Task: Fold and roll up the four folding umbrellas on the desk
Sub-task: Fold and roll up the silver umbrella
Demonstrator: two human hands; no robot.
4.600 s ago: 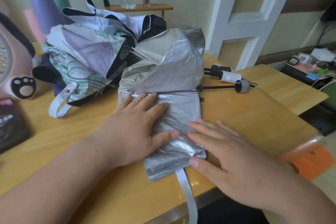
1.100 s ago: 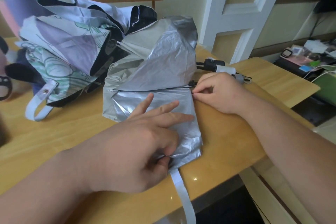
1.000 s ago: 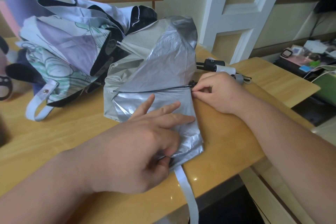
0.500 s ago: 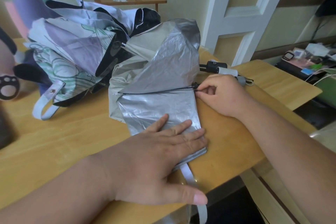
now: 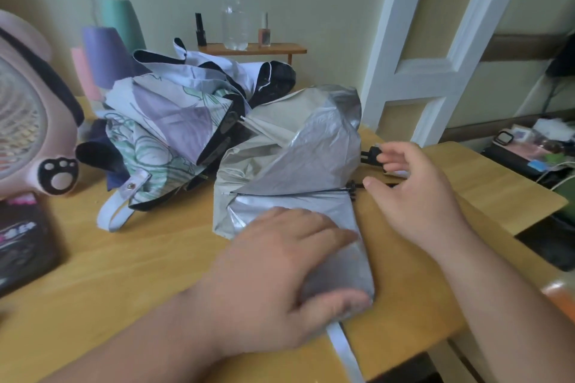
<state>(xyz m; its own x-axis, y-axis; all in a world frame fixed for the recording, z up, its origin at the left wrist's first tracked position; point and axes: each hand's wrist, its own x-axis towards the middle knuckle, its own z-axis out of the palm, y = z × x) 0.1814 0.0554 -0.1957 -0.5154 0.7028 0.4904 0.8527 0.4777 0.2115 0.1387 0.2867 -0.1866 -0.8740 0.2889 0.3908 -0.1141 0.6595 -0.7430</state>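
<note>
Nearest: a pale flat fabric strap hangs over the near edge of the light wooden desk, running out from the near end of the silver folding umbrella, which has crinkled metallic cloth. The umbrella lies on the desk, partly folded; its near panel is flat and its far half stands up in a loose peak. The left hand lies flat on that near panel, fingers straight and together, pressing the cloth down, with the thumb along the panel's near edge. The right hand is just right of the umbrella, fingers loosely spread, pinching nothing. Its thumb tip is close to the end of a thin black rod at the canopy's right edge. Whether its fingertips touch the black umbrella handle cannot be told. Well left of the umbrella: a dark flat object, blurred, and a pink fan with a paw print. Behind-left, against the umbrella: a heap of unfolded patterned umbrellas in lilac, white, mint and black. Behind it, by the wall: a small wooden shelf carrying a clear plastic water bottle. Behind-right: a white door frame.
</note>
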